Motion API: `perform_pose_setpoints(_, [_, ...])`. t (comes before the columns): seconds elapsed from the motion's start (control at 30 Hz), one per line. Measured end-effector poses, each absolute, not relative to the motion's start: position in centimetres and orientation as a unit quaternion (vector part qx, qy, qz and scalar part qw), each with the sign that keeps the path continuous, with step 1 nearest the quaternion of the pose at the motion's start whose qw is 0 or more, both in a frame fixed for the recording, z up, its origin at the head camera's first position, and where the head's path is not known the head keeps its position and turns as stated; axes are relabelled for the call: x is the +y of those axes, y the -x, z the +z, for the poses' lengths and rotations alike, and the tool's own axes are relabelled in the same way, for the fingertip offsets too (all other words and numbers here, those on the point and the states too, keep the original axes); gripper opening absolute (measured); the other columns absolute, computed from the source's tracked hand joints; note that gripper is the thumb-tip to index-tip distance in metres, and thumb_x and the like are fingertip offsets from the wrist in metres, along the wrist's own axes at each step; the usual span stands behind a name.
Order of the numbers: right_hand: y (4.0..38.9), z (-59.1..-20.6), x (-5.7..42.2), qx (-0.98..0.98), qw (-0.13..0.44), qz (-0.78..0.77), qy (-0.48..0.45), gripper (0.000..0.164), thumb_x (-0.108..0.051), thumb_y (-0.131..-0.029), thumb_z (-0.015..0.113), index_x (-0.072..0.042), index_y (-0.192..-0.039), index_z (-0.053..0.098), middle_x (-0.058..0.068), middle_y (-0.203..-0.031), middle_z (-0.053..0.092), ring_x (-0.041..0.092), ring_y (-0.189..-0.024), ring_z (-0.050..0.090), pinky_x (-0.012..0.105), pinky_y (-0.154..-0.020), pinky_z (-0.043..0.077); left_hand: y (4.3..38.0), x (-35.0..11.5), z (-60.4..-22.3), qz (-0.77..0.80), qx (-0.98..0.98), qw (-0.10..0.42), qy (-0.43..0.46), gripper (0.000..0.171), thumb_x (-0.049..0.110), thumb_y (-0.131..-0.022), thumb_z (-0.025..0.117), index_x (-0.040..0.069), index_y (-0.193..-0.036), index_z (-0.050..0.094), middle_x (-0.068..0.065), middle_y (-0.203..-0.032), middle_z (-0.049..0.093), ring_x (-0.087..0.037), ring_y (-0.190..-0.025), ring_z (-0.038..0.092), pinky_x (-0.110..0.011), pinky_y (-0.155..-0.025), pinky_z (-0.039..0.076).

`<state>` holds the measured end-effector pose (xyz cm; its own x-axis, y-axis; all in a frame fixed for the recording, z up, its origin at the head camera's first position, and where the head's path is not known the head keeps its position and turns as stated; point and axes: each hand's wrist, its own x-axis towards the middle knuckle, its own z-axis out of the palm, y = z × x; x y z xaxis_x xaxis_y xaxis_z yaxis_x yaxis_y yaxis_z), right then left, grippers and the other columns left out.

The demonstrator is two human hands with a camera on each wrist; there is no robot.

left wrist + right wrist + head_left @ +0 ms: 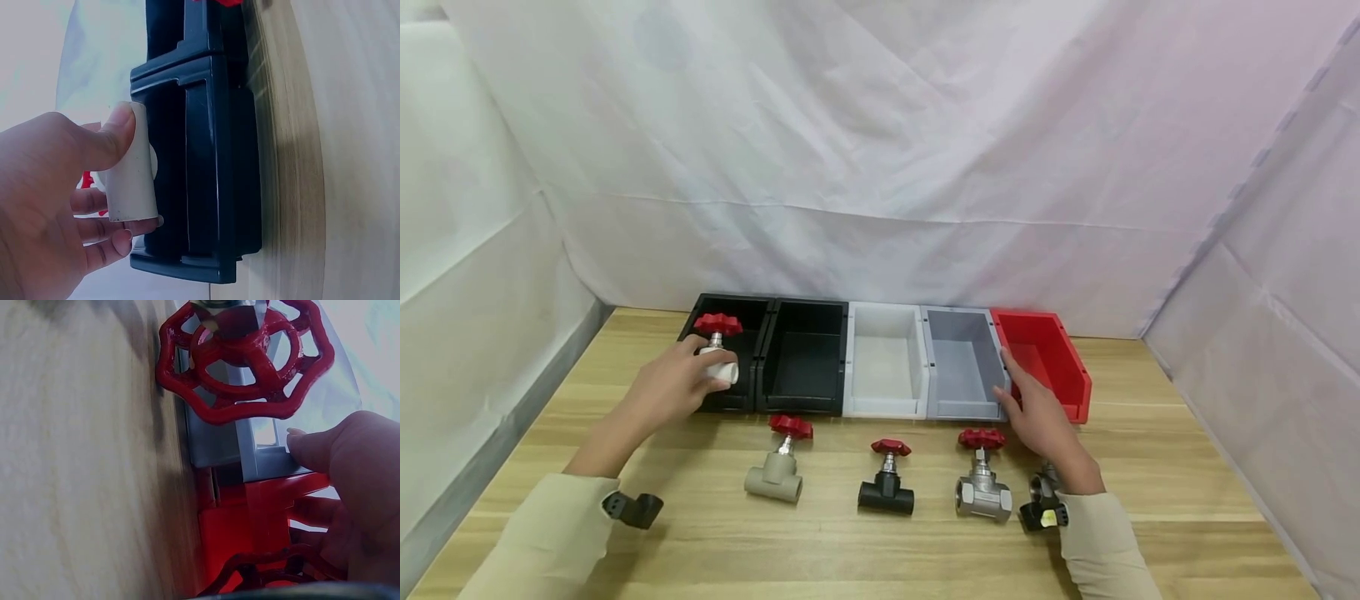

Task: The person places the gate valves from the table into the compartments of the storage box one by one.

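Note:
My left hand (pixel 681 379) holds a white tee-shaped valve (pixel 721 367) with a red handwheel over the leftmost black bin (pixel 724 404). In the left wrist view, the thumb lies on the white pipe body (pixel 132 169), with the fingers behind it. The right hand (pixel 1037 412) rests at the divide between the grey bin (pixel 966 410) and the red bin (pixel 1078 392). Its thumb is at the grey bin's front corner, and the other fingers reach over the red bin. A steel valve (pixel 983 496) with a red handwheel lies just left of this hand.
Nearer the front lie a beige valve (pixel 773 477) and a black valve (pixel 886 493), both with red handwheels. Another metal valve (pixel 1043 485) is partly hidden under the right wrist. A second black bin (pixel 805 404) and a white bin (pixel 886 408) complete the row before a white cloth (pixel 880 167).

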<state>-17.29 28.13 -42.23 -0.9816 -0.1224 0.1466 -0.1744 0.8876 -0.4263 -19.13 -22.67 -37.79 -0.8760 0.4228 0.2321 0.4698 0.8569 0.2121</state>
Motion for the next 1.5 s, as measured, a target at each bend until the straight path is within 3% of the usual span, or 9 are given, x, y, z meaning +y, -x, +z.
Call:
perform_pose_setpoints(0.23, [17.4,-42.3,28.2,-0.970,0.061,0.225,-0.075,0.080,-0.022,-0.092,0.065,-0.021,-0.155,0.017,0.020,-0.147,0.038,0.041,-0.125,0.043,0.055,-0.089,0.045,20.4,-22.5,-38.0,-0.126,-0.961,0.075,0.232,0.033,0.017,-0.089,0.069,0.010,-0.121,0.065,-0.024,-0.110,0.052,-0.033,-0.081,0.055,-0.043,-0.055,0.046])
perform_pose_setpoints(0.57, [17.3,-42.3,28.2,-0.969,0.061,0.227,-0.076,0.080,-0.023,-0.092,0.065,-0.021,-0.155,0.017,0.020,-0.146,0.038,0.040,-0.124,0.044,0.054,-0.088,0.045,21.6,-21.9,-39.2,-0.115,-0.968,0.034,0.219,0.034,0.014,-0.090,0.066,0.009,-0.124,0.064,-0.029,-0.117,0.052,-0.045,-0.099,0.053,-0.056,-0.073,0.047])
perform_pose_setpoints(1.5, [17.2,-42.2,28.1,-0.969,0.059,0.228,-0.079,0.081,-0.021,-0.091,0.067,-0.019,-0.155,0.017,0.021,-0.146,0.038,0.041,-0.125,0.043,0.054,-0.088,0.045,22.2,-21.1,-41.0,-0.093,-0.978,0.005,0.186,0.036,0.002,-0.084,0.065,0.008,-0.119,0.066,-0.024,-0.108,0.056,-0.040,-0.091,0.057,-0.054,-0.063,0.049])
